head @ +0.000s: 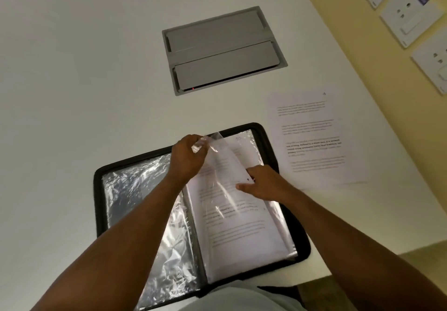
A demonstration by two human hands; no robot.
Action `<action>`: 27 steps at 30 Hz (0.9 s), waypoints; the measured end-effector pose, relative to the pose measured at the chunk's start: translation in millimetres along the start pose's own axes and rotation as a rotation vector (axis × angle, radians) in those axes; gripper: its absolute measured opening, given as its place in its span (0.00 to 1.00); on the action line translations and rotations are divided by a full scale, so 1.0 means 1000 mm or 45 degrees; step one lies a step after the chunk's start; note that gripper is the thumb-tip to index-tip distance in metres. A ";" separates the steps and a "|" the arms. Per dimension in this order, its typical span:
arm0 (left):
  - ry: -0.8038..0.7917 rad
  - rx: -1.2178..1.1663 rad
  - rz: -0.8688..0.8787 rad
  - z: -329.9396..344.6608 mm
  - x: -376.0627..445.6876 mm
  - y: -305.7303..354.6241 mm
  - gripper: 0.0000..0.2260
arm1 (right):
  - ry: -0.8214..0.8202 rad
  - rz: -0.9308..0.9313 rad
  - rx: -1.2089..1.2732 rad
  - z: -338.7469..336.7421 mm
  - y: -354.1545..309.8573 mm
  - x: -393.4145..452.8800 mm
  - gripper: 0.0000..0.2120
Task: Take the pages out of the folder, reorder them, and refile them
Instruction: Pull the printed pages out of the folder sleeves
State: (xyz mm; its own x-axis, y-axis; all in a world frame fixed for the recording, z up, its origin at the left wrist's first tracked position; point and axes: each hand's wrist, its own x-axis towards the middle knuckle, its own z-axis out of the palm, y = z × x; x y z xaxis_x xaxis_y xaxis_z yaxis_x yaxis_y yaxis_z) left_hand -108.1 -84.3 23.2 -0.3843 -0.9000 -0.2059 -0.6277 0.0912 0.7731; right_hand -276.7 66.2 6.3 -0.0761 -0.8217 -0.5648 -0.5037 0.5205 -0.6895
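Folder [101,189] open flat at near edge of table [72,68], black rim, spine running near-to-far with slight lean to the left at the far end. Left half: empty crinkled sleeves [135,189]. Right half: sleeves stacked, printed pages inside.

Top sleeve [217,156] on right half lifted at its far end. Left hand [187,158] pinching the clear film there, fingers curled on it, holding the mouth open. Right hand [262,185] just right of it and nearer, thumb and fingers closed on the right edge of the page [227,165] inside. Page bowed up, white, grey print, partly veiled by glare off the plastic.

Long axis of page parallel to spine; sleeve mouth at far end, so way out looks to be far and slightly right. Right hand nearer to that path.

One loose sheet [312,139] flat on table, right of folder, well apart from both hands. Grey hatch [225,49] set in table, farther off.
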 end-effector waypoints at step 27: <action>0.272 -0.667 -0.750 -0.092 -0.085 -0.064 0.07 | 0.491 0.142 -0.040 0.020 -0.031 -0.011 0.19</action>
State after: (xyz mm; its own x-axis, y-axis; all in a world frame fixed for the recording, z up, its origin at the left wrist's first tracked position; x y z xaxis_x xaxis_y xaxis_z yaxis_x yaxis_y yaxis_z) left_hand 26.7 -52.8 46.7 0.0808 -0.8047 -0.5882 -0.2678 -0.5859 0.7648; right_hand -243.2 63.8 25.1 -0.4461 -0.7903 -0.4201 -0.4993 0.6093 -0.6160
